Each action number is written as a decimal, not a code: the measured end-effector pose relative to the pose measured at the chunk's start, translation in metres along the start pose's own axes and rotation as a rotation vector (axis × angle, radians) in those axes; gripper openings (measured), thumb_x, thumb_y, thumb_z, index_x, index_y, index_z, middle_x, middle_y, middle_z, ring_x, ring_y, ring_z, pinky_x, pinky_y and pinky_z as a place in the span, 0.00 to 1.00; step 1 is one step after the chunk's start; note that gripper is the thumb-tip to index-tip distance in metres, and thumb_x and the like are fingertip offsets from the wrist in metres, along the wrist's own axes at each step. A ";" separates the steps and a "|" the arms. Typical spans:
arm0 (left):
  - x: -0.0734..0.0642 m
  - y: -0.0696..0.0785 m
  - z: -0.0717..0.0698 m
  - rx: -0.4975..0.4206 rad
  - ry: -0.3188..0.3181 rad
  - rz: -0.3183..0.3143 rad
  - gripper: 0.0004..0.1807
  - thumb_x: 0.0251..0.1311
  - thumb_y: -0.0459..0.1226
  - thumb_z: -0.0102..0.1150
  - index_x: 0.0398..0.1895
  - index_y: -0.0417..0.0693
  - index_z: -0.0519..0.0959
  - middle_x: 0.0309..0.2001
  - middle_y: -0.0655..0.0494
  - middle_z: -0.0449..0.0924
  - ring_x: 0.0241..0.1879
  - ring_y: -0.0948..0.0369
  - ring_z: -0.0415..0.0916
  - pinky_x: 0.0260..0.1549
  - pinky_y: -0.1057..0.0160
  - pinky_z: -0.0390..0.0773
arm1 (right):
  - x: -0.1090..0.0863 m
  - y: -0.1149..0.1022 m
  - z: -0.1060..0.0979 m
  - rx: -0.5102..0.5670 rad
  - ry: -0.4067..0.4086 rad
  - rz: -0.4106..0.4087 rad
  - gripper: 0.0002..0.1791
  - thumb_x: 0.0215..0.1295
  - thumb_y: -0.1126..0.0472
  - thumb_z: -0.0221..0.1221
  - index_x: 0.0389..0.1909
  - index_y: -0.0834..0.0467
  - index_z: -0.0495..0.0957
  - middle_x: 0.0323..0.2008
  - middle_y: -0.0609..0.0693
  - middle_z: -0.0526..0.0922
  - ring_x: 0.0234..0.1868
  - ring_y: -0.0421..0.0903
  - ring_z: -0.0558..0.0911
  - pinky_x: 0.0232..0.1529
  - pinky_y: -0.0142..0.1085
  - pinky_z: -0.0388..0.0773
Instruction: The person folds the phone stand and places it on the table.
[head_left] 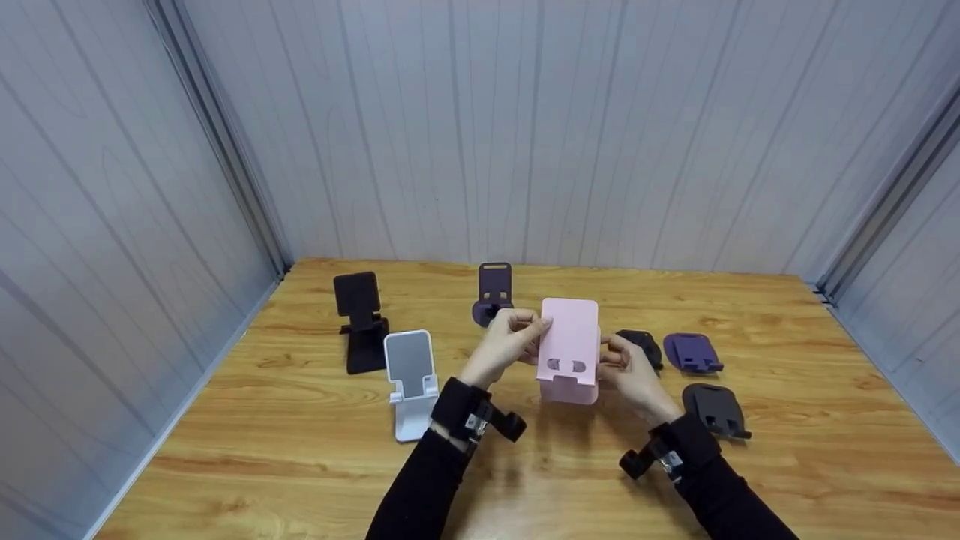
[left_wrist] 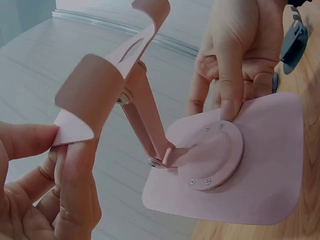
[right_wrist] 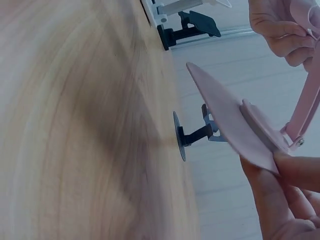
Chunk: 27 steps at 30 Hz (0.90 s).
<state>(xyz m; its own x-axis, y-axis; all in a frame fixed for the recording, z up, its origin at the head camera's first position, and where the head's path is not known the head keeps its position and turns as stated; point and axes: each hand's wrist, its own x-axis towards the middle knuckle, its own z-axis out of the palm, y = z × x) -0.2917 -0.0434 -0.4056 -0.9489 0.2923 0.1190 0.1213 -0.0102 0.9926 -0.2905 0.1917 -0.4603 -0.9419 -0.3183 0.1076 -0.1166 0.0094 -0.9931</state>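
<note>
A pink folding phone stand [head_left: 570, 330] is held up above the table between both hands. My left hand [head_left: 501, 346] pinches the edge of its upper holder panel between thumb and fingers. On the other side, my right hand [head_left: 634, 375] grips the rim of the flat base [left_wrist: 270, 165], thumb on the underside near a round screwed disc [left_wrist: 215, 155]. A hinged arm [left_wrist: 145, 115] joins the base to the holder and stands unfolded in the left wrist view. From the head view, the holder's face with two small cutouts shows, hiding most of the arm.
Left of the hands stand a black phone stand [head_left: 358, 300] and a white one with a grey panel [head_left: 411, 364]. A dark purple stand [head_left: 495, 283] is upright behind. At right lie a folded purple stand [head_left: 694, 351], a dark grey one [head_left: 716, 409] and a partly hidden black one [head_left: 641, 343].
</note>
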 end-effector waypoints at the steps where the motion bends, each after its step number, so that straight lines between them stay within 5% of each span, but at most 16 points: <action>1: 0.000 0.000 0.001 0.006 -0.008 0.004 0.21 0.79 0.35 0.55 0.21 0.48 0.72 0.25 0.57 0.79 0.19 0.67 0.75 0.19 0.72 0.81 | 0.000 -0.001 0.000 0.002 0.008 -0.005 0.22 0.67 0.82 0.50 0.62 0.77 0.66 0.39 0.47 0.89 0.38 0.39 0.88 0.42 0.34 0.89; 11: 0.001 -0.007 0.005 0.020 -0.078 -0.030 0.16 0.78 0.34 0.55 0.28 0.37 0.78 0.20 0.59 0.78 0.18 0.68 0.74 0.17 0.74 0.79 | -0.002 -0.011 -0.004 -0.195 0.099 -0.102 0.21 0.71 0.82 0.54 0.63 0.83 0.67 0.47 0.73 0.86 0.38 0.32 0.86 0.42 0.32 0.89; 22: 0.000 -0.012 0.006 -0.028 -0.087 -0.111 0.21 0.79 0.33 0.53 0.20 0.46 0.76 0.18 0.60 0.76 0.17 0.69 0.72 0.16 0.75 0.78 | -0.005 -0.019 0.004 -0.367 0.236 -0.312 0.19 0.67 0.83 0.59 0.58 0.79 0.76 0.37 0.69 0.88 0.30 0.34 0.83 0.31 0.25 0.77; 27: 0.000 -0.010 0.007 0.001 -0.038 -0.028 0.19 0.77 0.33 0.56 0.22 0.42 0.78 0.18 0.60 0.76 0.17 0.68 0.72 0.16 0.74 0.77 | -0.004 -0.021 0.004 -0.284 0.226 -0.258 0.19 0.68 0.84 0.57 0.60 0.79 0.74 0.36 0.63 0.89 0.31 0.35 0.84 0.33 0.26 0.81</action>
<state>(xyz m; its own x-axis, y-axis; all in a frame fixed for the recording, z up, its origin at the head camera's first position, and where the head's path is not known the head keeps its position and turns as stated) -0.2911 -0.0363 -0.4158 -0.9403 0.3282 0.0899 0.0949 -0.0006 0.9955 -0.2832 0.1891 -0.4397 -0.9121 -0.1297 0.3889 -0.4091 0.2266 -0.8839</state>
